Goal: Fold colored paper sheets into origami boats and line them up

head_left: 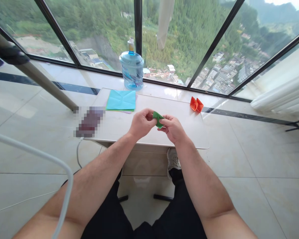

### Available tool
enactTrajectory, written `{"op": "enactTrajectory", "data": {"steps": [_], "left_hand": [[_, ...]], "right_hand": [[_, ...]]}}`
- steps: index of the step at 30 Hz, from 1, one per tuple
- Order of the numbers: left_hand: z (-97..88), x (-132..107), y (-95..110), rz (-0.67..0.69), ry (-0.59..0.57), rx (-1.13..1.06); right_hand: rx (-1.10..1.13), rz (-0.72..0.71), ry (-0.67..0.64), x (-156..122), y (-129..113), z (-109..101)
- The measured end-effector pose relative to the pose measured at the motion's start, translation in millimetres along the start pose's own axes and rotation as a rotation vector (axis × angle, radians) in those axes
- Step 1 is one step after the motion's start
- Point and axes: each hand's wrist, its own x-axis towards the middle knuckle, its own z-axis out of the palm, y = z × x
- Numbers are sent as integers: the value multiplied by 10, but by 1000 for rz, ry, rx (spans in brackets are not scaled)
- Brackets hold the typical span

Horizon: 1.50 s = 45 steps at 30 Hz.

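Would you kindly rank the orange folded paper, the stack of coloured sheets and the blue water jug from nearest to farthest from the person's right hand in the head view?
From the right hand, which shares the green folded paper with the left hand:
1. Orange folded paper, on the table just right and beyond.
2. Stack of coloured sheets, left across the table.
3. Blue water jug, farthest, by the window.
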Motion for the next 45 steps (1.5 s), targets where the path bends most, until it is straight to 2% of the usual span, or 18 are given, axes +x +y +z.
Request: {"op": "enactTrajectory", "data": {"steps": [3,6,11,16,25,33,45], "left_hand": [[-16,-8,6,-16,-44,71],[-37,-1,37,-18,-24,145],[-70,26,53,-45,-33,182],[-88,27,41,-57,-56,216],[-87,17,41,-55,-96,204],[-83,0,63,-48,-62,256],[-84,11,55,-61,-71,229]], "right_hand": [[29,19,-32,8,15,-23],[37,-5,-39,26,39,-37],[55,-77,20,59,88,-32],[47,-90,39,82,109,-41],[128,-46,-45,47,68,-65],[-18,-84,-15,45,51,-49],[27,-112,-92,39,51,-82]]}}
